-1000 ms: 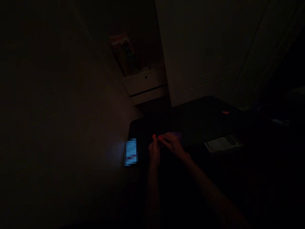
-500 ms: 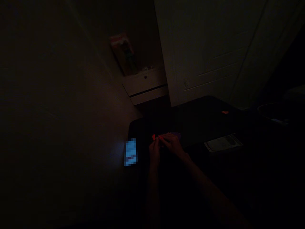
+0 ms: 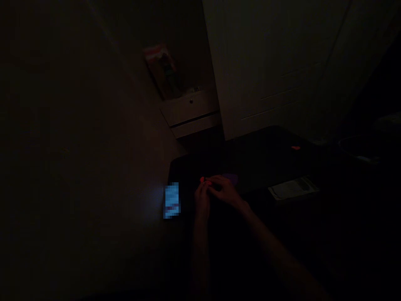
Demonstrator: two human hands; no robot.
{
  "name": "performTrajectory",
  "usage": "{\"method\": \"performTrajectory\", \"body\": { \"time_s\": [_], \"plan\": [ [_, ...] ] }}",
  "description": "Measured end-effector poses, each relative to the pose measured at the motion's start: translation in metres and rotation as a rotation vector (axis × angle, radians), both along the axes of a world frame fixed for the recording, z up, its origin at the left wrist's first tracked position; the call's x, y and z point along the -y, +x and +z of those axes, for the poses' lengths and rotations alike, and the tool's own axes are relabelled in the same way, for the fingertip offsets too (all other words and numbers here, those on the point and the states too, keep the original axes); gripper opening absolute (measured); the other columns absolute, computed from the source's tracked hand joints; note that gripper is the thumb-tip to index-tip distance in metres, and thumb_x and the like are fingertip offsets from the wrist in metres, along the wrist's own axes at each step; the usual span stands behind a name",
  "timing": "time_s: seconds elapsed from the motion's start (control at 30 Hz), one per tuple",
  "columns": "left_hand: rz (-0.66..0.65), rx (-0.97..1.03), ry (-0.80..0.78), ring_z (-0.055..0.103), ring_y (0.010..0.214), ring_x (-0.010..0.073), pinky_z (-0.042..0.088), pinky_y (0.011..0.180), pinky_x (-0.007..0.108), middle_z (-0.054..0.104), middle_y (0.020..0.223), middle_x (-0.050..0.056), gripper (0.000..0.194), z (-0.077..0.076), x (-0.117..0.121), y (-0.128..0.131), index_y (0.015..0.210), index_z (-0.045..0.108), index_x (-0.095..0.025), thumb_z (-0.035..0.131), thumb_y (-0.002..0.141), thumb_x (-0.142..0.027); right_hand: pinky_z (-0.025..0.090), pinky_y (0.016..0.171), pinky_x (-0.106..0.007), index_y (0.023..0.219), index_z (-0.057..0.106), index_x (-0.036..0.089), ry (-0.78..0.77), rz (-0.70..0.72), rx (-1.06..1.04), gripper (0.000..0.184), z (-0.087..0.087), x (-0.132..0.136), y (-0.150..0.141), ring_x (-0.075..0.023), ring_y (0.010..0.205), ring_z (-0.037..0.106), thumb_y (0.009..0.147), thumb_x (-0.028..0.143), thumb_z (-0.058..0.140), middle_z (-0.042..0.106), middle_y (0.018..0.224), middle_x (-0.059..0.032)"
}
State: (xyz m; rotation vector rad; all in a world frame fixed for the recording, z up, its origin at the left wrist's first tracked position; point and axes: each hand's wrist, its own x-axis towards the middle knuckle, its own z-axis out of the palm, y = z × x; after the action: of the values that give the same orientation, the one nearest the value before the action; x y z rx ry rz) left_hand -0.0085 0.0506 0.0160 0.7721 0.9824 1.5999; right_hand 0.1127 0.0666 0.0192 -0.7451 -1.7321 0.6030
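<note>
In the dim light my left hand [image 3: 202, 198] is closed, its fingertips pinching a small bright red-orange piece [image 3: 208, 182] above the dark table. My right hand [image 3: 226, 190] meets it from the right, its fingers closed on the same piece. What kind of thing this is, I cannot make out; fingers cover part of it. Just beyond the left fingertips shows another red-orange bit [image 3: 202, 179], and whether the two are joined is unclear. A flat purple object [image 3: 231, 179] lies behind my right hand, partly hidden by it.
A lit phone-like screen [image 3: 172, 200] glows by the wall at left. On the right lie a printed booklet or paper [image 3: 293, 188] and, farther back, a small orange-red piece [image 3: 295, 147] on the dark table [image 3: 263, 142]. A drawer unit [image 3: 191, 110] and pale door panel [image 3: 266, 75] stand behind.
My fingers have shifted slightly around the red-orange piece, which shows a little lower and more to the left between them. Everything else looks still.
</note>
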Motion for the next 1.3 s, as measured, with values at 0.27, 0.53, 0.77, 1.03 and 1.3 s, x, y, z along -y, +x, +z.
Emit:
{"method": "performTrajectory", "body": {
  "time_s": [0.27, 0.53, 0.77, 1.03, 1.3],
  "plan": [
    [0.007, 0.043, -0.025, 0.064, 0.084, 0.0157, 0.046, 0.077, 0.027, 0.071, 0.088, 0.005, 0.03, 0.003, 0.001, -0.002, 0.088, 0.076, -0.014, 0.082, 0.066, -0.033, 0.052, 0.098, -0.041, 0.124, 0.071, 0.027, -0.049, 0.13, -0.005, 0.03, 0.004, 0.001, 0.004, -0.0235, 0.111, 0.067, 0.095, 0.03, 0.065, 0.072, 0.12, -0.0083],
    [-0.021, -0.08, -0.02, 0.063, 0.081, 0.0147, 0.045, 0.073, 0.025, 0.071, 0.087, 0.005, 0.033, 0.002, 0.0, -0.001, 0.086, 0.075, -0.013, 0.082, 0.07, -0.04, 0.053, 0.09, -0.036, 0.121, 0.07, 0.025, -0.062, 0.026, -0.078, 0.031, -0.007, -0.007, 0.0, -0.021, 0.101, 0.068, 0.091, 0.027, 0.07, 0.072, 0.112, -0.0071],
    [0.024, -0.223, 0.053, 0.059, 0.077, 0.0135, 0.044, 0.073, 0.024, 0.065, 0.077, 0.001, 0.021, -0.006, 0.0, -0.005, 0.074, 0.071, -0.015, 0.076, 0.073, -0.036, 0.053, 0.093, -0.038, 0.129, 0.068, 0.026, -0.008, 0.068, 0.001, 0.038, -0.002, -0.003, 0.001, -0.0222, 0.106, 0.068, 0.091, 0.021, 0.068, 0.071, 0.118, -0.0085],
    [0.034, -0.196, 0.018, 0.054, 0.067, 0.011, 0.039, 0.061, 0.022, 0.062, 0.074, 0.001, 0.026, -0.008, -0.002, -0.005, 0.073, 0.07, -0.014, 0.077, 0.071, -0.039, 0.054, 0.09, -0.04, 0.12, 0.074, 0.026, 0.021, 0.056, 0.049, 0.028, -0.006, -0.006, 0.003, -0.0238, 0.101, 0.068, 0.092, 0.027, 0.07, 0.075, 0.111, -0.0087],
    [0.02, -0.254, 0.013, 0.057, 0.073, 0.0131, 0.043, 0.066, 0.024, 0.067, 0.079, 0.004, 0.034, -0.007, -0.001, -0.004, 0.084, 0.075, -0.013, 0.073, 0.078, -0.047, 0.054, 0.088, -0.039, 0.114, 0.075, 0.024, 0.029, 0.01, 0.065, 0.023, -0.006, -0.007, 0.001, -0.0239, 0.098, 0.069, 0.098, 0.033, 0.062, 0.077, 0.107, -0.0085]
  ]
}}
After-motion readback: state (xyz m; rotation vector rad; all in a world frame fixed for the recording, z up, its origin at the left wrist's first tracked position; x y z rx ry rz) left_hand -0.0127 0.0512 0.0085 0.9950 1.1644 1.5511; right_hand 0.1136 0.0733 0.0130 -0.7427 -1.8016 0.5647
